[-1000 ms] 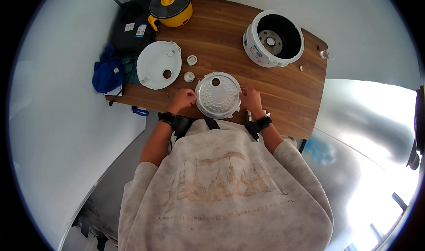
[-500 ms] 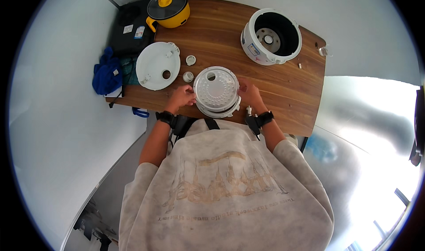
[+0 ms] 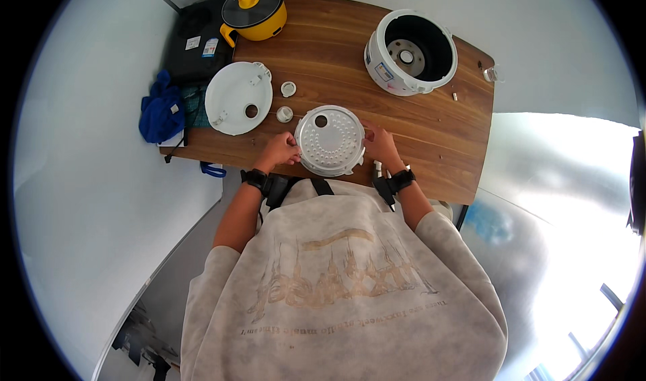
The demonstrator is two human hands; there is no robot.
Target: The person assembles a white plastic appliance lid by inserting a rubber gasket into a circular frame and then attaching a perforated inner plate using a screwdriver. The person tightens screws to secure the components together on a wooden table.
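A round, silvery dimpled inner lid plate (image 3: 330,142) with one round hole lies on a white lid ring (image 3: 336,172) at the table's front edge. Only the ring's lower rim and tabs show beneath it. My left hand (image 3: 281,150) is at the plate's left edge, thumb and fingertips closed on it. On the right edge my right hand (image 3: 381,144) grips with bent fingers, its fingertips partly hidden. To the left lies a white round outer lid (image 3: 235,98) with a hole. Two small white round caps, a far cap (image 3: 289,89) and a near cap (image 3: 284,115), stand between them.
A white rice cooker body (image 3: 397,78) stands open at the far right. At the back left are a yellow pot (image 3: 269,30) with a glass lid, a black case (image 3: 195,61) and a blue cloth (image 3: 160,115). A small clear container (image 3: 490,74) sits by the right edge.
The dimpled plate has come down toward me onto the ring, covering most of it. Both hands have moved with it, still at its edges.
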